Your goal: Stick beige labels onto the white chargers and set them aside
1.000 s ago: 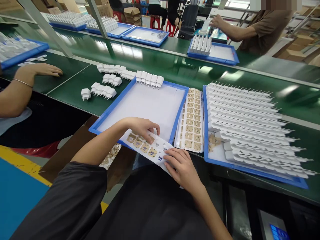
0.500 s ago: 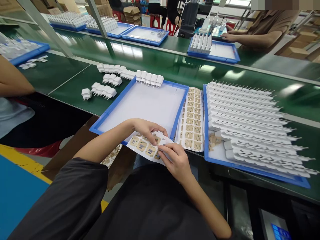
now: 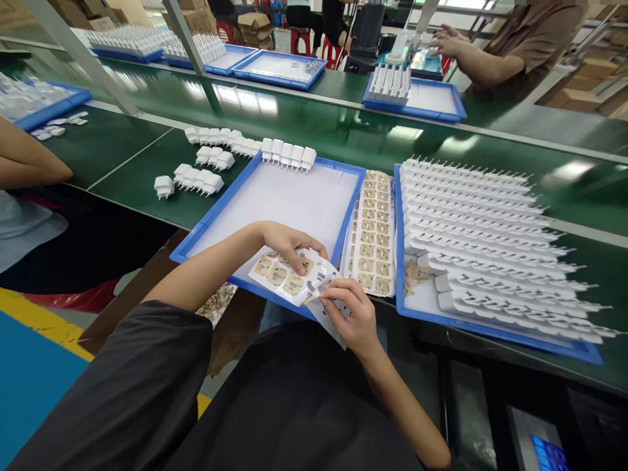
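Observation:
A white sticker sheet (image 3: pixel 277 277) with rows of tan, rounded-square stickers sits over the near edge of a blue-rimmed tray (image 3: pixel 196 230). My left hand (image 3: pixel 287 243) grips it from above, thumb on the front and fingers beneath. At the sheet's right side, my right hand (image 3: pixel 357 317) is closed in a pinch at the edge of a tan sticker (image 3: pixel 312 299), partly hidden by the fingertips. Bare backing with small grey and dark marks hangs down beside it. White plug adapters (image 3: pixel 288 156) line the tray's far edge.
A stack of similar sticker sheets (image 3: pixel 375 229) lies between the trays. The right-hand blue tray (image 3: pixel 400 261) holds dense rows of white adapters (image 3: pixel 471 229). More adapters (image 3: pixel 199 180) stand on the green bench at left. A co-worker's arm (image 3: pixel 29 154) is at left, another person (image 3: pixel 520 55) across.
My right hand has moved slightly right and down along the sheet, and more bare backing now shows below its fingers. Across the bench, the other person's hands have risen from the tray.

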Action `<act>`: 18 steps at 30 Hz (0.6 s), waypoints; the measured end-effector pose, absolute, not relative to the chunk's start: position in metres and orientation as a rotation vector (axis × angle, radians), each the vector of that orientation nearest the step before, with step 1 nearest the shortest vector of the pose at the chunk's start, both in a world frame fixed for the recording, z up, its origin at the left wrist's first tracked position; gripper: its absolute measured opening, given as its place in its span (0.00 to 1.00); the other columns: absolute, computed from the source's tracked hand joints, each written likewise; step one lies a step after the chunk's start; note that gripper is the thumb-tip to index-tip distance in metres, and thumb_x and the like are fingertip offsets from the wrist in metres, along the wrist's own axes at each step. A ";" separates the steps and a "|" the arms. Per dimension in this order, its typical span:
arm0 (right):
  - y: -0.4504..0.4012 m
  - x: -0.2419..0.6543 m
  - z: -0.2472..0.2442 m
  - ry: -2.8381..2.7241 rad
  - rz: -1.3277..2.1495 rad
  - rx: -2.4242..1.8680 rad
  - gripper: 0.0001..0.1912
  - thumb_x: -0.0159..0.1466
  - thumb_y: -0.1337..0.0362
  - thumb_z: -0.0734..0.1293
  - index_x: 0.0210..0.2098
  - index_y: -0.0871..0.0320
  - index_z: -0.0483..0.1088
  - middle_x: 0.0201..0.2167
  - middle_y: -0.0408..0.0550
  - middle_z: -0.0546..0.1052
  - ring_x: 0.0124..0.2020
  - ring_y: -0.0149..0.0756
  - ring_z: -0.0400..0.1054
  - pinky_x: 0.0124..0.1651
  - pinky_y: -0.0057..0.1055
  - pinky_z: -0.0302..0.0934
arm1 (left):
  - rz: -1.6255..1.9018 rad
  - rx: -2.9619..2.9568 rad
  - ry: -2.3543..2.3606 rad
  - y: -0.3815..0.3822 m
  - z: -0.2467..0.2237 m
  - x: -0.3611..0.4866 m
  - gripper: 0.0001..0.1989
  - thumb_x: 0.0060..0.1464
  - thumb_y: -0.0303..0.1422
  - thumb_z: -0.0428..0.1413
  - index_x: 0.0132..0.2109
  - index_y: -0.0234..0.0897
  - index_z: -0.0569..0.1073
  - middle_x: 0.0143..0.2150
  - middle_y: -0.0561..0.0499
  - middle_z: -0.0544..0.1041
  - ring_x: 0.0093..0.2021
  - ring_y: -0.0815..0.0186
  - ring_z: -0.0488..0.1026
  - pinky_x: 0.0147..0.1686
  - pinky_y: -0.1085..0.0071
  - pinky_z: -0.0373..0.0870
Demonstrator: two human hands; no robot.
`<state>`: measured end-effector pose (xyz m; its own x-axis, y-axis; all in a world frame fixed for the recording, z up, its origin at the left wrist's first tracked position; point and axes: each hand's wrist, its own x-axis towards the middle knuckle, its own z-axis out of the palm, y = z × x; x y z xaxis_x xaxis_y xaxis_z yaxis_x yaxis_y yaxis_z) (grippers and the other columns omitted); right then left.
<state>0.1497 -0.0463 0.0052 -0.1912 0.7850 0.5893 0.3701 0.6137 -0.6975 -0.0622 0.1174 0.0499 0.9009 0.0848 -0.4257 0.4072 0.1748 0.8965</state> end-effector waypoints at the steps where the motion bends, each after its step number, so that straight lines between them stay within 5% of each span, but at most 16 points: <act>1: -0.046 0.150 0.005 -1.796 0.507 -0.946 0.05 0.68 0.69 0.67 0.40 0.53 0.73 0.38 0.47 0.77 0.40 0.36 0.75 0.43 0.35 0.71 | -0.218 1.382 0.410 0.116 0.049 -0.060 0.27 0.46 0.40 0.71 0.52 0.40 0.75 0.41 0.51 0.83 0.36 0.63 0.80 0.33 0.75 0.77; 4: -0.047 0.149 0.007 -1.820 0.497 -0.976 0.04 0.67 0.66 0.69 0.42 0.53 0.71 0.38 0.47 0.78 0.40 0.38 0.75 0.43 0.37 0.70 | -0.208 1.309 0.378 0.111 0.047 -0.053 0.27 0.50 0.39 0.70 0.54 0.41 0.72 0.39 0.52 0.83 0.32 0.66 0.79 0.30 0.77 0.75; 8: -0.048 0.148 0.008 -1.876 0.326 -1.018 0.15 0.63 0.59 0.74 0.46 0.54 0.69 0.40 0.50 0.79 0.42 0.43 0.75 0.45 0.41 0.69 | -0.211 1.235 0.392 0.106 0.044 -0.051 0.28 0.51 0.39 0.69 0.56 0.43 0.70 0.38 0.52 0.83 0.29 0.65 0.78 0.27 0.75 0.74; 18: -0.042 0.169 0.009 -1.994 0.301 -0.915 0.23 0.67 0.69 0.69 0.60 0.52 0.65 0.39 0.47 0.83 0.39 0.39 0.78 0.42 0.37 0.70 | -0.180 1.185 0.402 0.104 0.041 -0.053 0.28 0.48 0.38 0.71 0.54 0.42 0.72 0.41 0.51 0.84 0.36 0.63 0.81 0.34 0.73 0.77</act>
